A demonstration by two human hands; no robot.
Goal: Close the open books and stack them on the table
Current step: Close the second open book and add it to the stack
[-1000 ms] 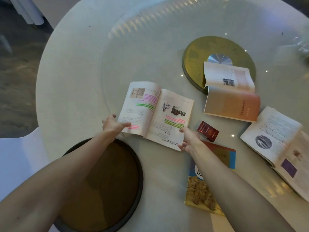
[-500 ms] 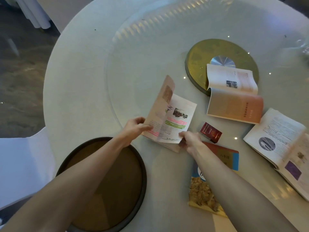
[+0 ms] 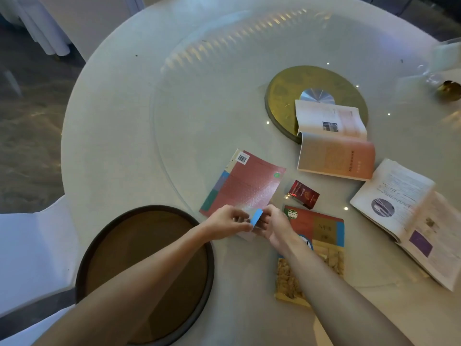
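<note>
A red-covered book (image 3: 245, 184) lies closed, back cover up with a barcode, on the round white table (image 3: 119, 126). My left hand (image 3: 228, 222) and my right hand (image 3: 273, 224) pinch its near corner, where a blue flap of cover is bent up. An open book with an orange cover (image 3: 334, 143) rests partly on a gold disc. Another open book (image 3: 409, 216) lies at the right edge. A closed book with a red, blue and yellow cover (image 3: 321, 236) lies flat under my right forearm.
A small red box (image 3: 303, 194) sits between the books. A gold disc with a silver hub (image 3: 287, 96) marks the table's middle. A round dark tray (image 3: 139, 265) lies at the near edge. A white chair (image 3: 32, 243) stands at the left. Glassware (image 3: 446, 83) stands far right.
My left hand has swung the left half of the red-covered book over to the right, shutting it. Both hands have come together at its near corner.
</note>
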